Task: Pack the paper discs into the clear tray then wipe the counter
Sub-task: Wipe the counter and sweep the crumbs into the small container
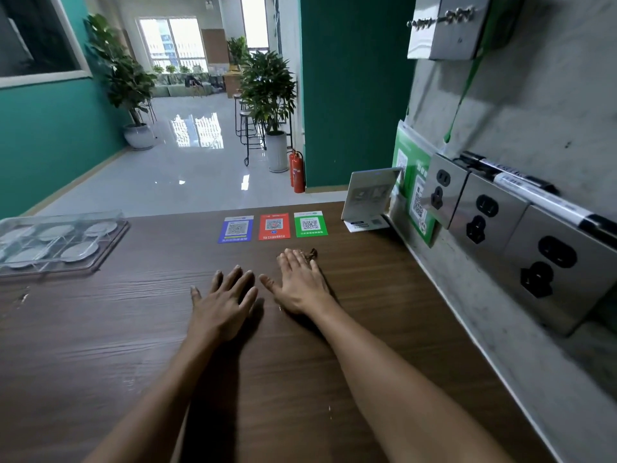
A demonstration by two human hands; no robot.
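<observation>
The clear tray (50, 243), with paper discs (80, 251) in it, is set at the tabletop's (133, 329) far left edge; three cards (273, 226) are laid along the far edge, both hands (260, 295) before them.

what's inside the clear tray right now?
The clear tray at the counter's far left holds pale paper discs, about one per compartment; five or so show. Its left end runs out of frame, so a full count cannot be told. Neither hand is near it.
</observation>
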